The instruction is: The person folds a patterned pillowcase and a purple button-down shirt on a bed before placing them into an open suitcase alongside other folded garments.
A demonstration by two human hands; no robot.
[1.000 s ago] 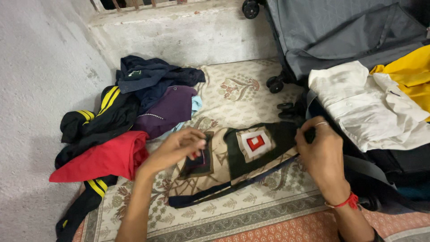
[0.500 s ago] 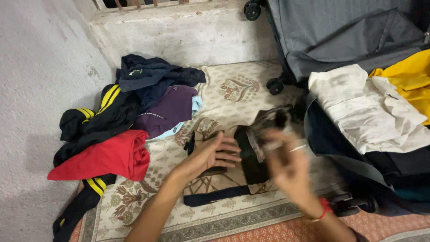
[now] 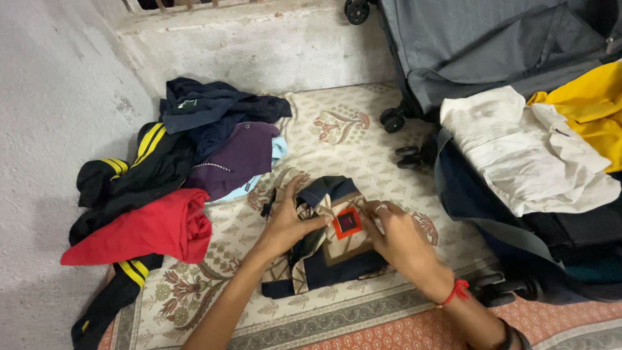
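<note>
Under both sets of fingers, on the floral mat (image 3: 337,139), lies a folded patterned cloth (image 3: 324,249) in dark navy, beige and brown, with an orange square motif on its upper face. The left hand (image 3: 285,223) rests flat on the cloth's left half, fingers spread a little and pressed down on the fabric, the thumb pointing up along the cloth's left edge. The right hand (image 3: 398,240) lies on the cloth's right half, fingers close together and bent over the fold beside the orange square; a ring shows on 1 finger and a red thread (image 3: 455,291) circles the wrist. Neither hand lifts the cloth; both press it against the mat. The fingertips of the 2 hands are near each other, with the orange square between them.

Left of the left fingers, well apart, sits a heap of clothes: a red garment (image 3: 149,230), a black garment with yellow stripes (image 3: 139,168), a purple garment (image 3: 236,159) and a dark navy garment (image 3: 207,110). Right of the right fingers stands an open grey suitcase (image 3: 479,45), holding a white shirt (image 3: 525,152) and a yellow garment (image 3: 593,104). Beyond the fingers, a rough concrete wall (image 3: 259,45) bounds the mat.
</note>
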